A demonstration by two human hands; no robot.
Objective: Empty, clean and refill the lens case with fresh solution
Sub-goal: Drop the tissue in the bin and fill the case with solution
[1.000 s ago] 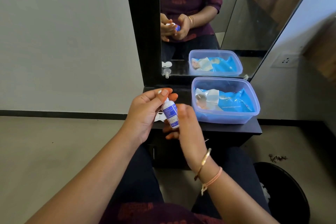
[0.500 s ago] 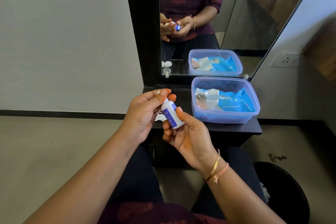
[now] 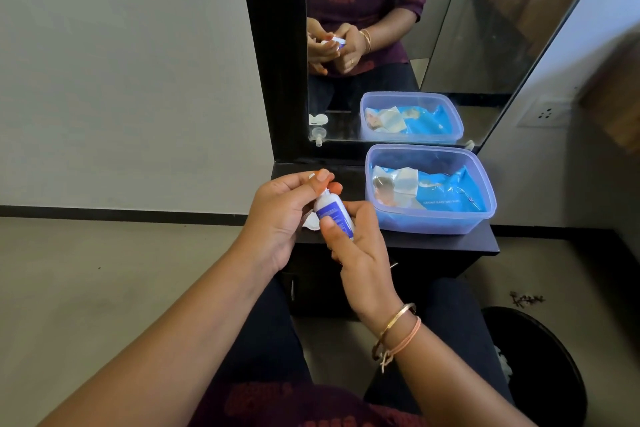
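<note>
A small white solution bottle (image 3: pixel 331 212) with a blue label is held above the front left of the black dresser shelf (image 3: pixel 450 241). My right hand (image 3: pixel 356 246) grips its body, thumb across the label. My left hand (image 3: pixel 284 215) pinches the bottle's cap at the top with thumb and fingers. The white lens case (image 3: pixel 310 221) lies on the shelf just behind my hands, mostly hidden by them; the mirror shows it as an open case with a loose cap beside it.
A clear blue plastic tub (image 3: pixel 429 189) holding a blue wipes pack and sachets stands on the right of the shelf. The mirror (image 3: pixel 450 45) rises behind. A black bin (image 3: pixel 540 367) sits on the floor at lower right. My knees are under the shelf.
My right hand has turned from an open-palm hold to a grip with the thumb over the label, and the bottle has tilted more upright. My left hand stays on the cap.
</note>
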